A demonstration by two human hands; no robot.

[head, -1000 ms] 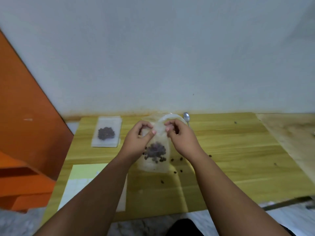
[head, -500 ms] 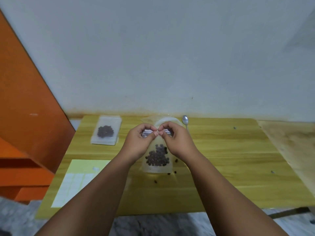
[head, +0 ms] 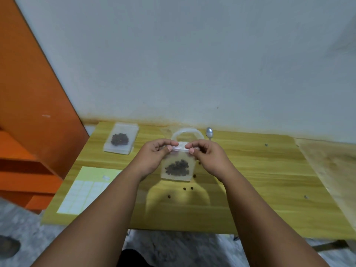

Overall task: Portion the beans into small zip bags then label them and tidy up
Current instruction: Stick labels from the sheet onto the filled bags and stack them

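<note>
A small clear zip bag [head: 178,171] with dark beans in its lower half hangs upright just above the wooden table [head: 250,180]. My left hand [head: 154,157] pinches the left part of its zip strip and my right hand [head: 208,157] pinches the right part, thumbs facing me. A second zip bag [head: 121,140] with beans lies flat at the table's back left. A few loose beans [head: 187,188] lie scattered on the table below the held bag. A sheet of white labels [head: 84,191] on pale yellow backing lies at the front left.
A clear plastic container [head: 187,132] stands behind my hands and a metal spoon [head: 209,132] lies next to it by the wall. An orange panel [head: 28,103] stands left of the table. A lighter wooden board [head: 331,170] adjoins the table on the right.
The bag has been lifted from leaning on the table to hanging upright. My two hands moved from meeting at the middle of the zip strip to slightly apart along it.
</note>
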